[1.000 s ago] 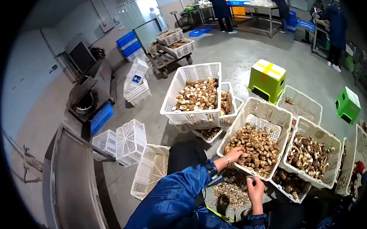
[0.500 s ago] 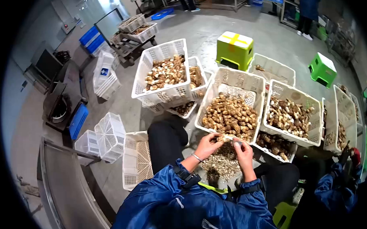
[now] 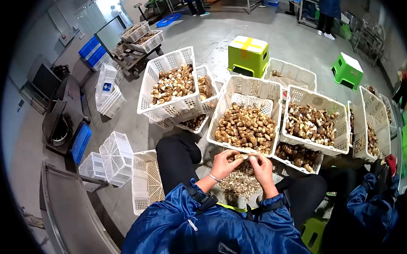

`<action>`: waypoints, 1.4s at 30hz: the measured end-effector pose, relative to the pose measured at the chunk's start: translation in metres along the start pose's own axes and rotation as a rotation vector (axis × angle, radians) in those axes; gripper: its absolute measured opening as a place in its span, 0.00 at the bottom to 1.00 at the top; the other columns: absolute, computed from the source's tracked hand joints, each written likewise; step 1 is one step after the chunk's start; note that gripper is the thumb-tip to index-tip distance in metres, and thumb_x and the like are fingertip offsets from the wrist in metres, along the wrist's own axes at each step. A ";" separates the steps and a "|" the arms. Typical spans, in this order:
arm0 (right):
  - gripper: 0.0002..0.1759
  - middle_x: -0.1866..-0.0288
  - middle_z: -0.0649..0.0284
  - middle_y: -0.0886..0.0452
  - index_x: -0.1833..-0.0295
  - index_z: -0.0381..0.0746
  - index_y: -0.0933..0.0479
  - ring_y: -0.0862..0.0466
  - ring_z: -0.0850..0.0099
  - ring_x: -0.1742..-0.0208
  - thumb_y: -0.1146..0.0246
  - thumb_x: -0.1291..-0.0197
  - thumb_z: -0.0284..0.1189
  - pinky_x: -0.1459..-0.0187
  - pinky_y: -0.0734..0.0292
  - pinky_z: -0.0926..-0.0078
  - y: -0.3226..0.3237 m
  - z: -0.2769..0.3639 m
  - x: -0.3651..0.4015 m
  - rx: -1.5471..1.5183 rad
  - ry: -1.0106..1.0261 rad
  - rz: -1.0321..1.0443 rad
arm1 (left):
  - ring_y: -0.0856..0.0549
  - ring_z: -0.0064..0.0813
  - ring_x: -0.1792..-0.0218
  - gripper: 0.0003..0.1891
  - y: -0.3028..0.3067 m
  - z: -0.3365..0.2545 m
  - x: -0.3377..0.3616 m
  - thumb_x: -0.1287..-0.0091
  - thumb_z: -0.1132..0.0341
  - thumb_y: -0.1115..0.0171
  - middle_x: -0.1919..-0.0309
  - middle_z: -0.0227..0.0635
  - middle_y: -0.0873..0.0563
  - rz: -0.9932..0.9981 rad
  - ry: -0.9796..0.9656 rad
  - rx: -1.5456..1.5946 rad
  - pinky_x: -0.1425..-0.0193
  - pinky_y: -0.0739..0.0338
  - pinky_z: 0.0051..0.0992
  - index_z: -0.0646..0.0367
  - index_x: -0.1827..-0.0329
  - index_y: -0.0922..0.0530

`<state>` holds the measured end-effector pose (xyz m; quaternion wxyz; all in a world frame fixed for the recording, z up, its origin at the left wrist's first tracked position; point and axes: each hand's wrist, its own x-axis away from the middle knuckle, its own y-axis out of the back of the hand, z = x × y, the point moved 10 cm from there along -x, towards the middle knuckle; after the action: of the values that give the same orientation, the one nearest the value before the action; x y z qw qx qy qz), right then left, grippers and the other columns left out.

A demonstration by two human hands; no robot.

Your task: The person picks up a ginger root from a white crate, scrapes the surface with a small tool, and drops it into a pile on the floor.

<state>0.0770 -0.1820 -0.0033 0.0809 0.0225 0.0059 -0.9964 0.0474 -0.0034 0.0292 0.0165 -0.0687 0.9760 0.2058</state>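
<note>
My left hand (image 3: 226,165) pinches a small brown-and-white mushroom (image 3: 241,157) just above the near rim of a white crate (image 3: 215,136). Closed fingers of my right hand (image 3: 262,169) meet the mushroom from the other side; whatever they grip is hidden. Inside that crate lies a heap of brown mushrooms (image 3: 246,127), with part of its far floor bare. Below my hands, between my knees, a pile of pale and brown trimmings (image 3: 238,184) covers the ground.
White crates of mushrooms stand close by on the left (image 3: 144,91) and right (image 3: 320,141). An unfilled-looking crate (image 3: 140,189) sits beside my left leg. Beyond are a green stool (image 3: 248,58) and another stool (image 3: 347,72). A co-worker's blue sleeve (image 3: 372,210) is at my right.
My view has shifted slightly, moving the crates a little left in the picture. Both hands stay together around the mushroom; the grey thing at my right fingertips no longer shows.
</note>
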 end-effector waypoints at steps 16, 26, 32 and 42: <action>0.09 0.66 0.72 0.18 0.52 0.33 0.17 0.25 0.85 0.66 0.35 0.32 0.28 0.66 0.30 0.83 -0.007 -0.006 0.005 -0.024 -0.152 0.066 | 0.12 0.22 0.63 0.18 -0.022 0.048 0.004 0.28 0.65 0.34 0.57 0.36 0.11 0.136 0.374 0.486 0.61 0.20 0.21 0.69 0.41 0.20; 0.11 0.69 0.75 0.22 0.52 0.34 0.16 0.30 0.87 0.70 0.35 0.30 0.31 0.70 0.34 0.82 -0.006 0.004 -0.001 -0.008 -0.071 0.104 | 0.13 0.24 0.66 0.17 -0.039 0.074 0.011 0.24 0.62 0.39 0.59 0.35 0.13 0.179 0.505 0.734 0.63 0.18 0.23 0.69 0.42 0.21; 0.11 0.70 0.79 0.25 0.52 0.35 0.16 0.33 0.88 0.70 0.36 0.30 0.32 0.69 0.38 0.84 -0.005 -0.012 -0.002 -0.058 -0.060 0.069 | 0.13 0.25 0.61 0.15 -0.044 0.070 0.014 0.23 0.63 0.40 0.56 0.37 0.14 0.228 0.580 0.876 0.59 0.17 0.24 0.66 0.44 0.21; 0.10 0.57 0.71 0.16 0.54 0.33 0.17 0.22 0.83 0.58 0.36 0.30 0.29 0.55 0.28 0.82 -0.008 -0.004 0.003 0.020 -0.182 0.122 | 0.14 0.22 0.61 0.21 -0.036 0.063 0.010 0.26 0.68 0.38 0.52 0.37 0.15 0.215 0.424 0.707 0.57 0.16 0.22 0.66 0.33 0.28</action>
<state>0.0732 -0.1742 -0.0078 0.1411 -0.0668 -0.0130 -0.9876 0.0429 -0.0122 -0.0432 -0.1834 0.0027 0.9700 -0.1598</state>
